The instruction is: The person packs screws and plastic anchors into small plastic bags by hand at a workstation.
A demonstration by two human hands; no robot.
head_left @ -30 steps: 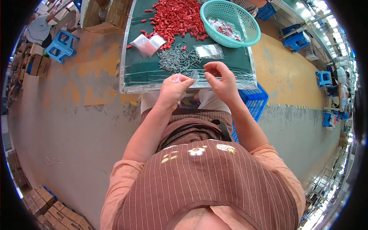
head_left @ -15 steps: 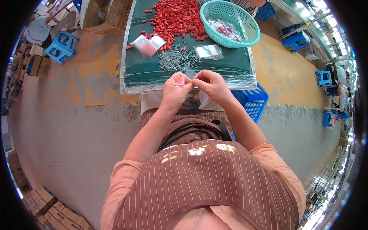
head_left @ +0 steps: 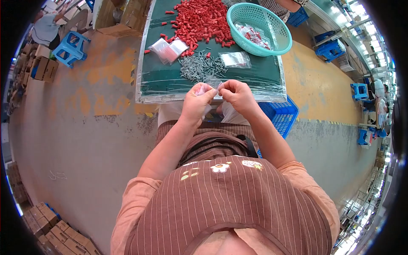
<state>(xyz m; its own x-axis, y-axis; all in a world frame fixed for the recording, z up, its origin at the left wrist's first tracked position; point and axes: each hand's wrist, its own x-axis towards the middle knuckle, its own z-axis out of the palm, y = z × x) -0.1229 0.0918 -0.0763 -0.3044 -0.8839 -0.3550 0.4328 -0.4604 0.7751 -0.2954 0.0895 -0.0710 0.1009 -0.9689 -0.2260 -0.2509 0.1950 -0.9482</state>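
Both my hands pinch a small clear plastic bag (head_left: 213,81) at the near edge of the green table. My left hand (head_left: 196,102) is closed on its left side, where something pinkish shows through the plastic. With thumb and fingertips, my right hand (head_left: 239,96) grips the bag's right edge. Just beyond my hands lies a heap of grey screws (head_left: 202,66). Behind it spreads a large pile of red plastic plugs (head_left: 202,21). Flat bags (head_left: 169,50) lie left of the screws, and another stack of clear bags (head_left: 236,60) lies to the right.
A turquoise basket (head_left: 259,29) holding filled bags stands at the table's right rear. Below the right corner is a blue crate (head_left: 285,117). Blue stools (head_left: 71,49) and cardboard boxes (head_left: 121,19) stand on the floor at left. Another person (head_left: 46,29) sits at the far left.
My hands have moved slightly apart, and more of the clear bag shows between them. The view has shifted a little; the things on the table look the same.
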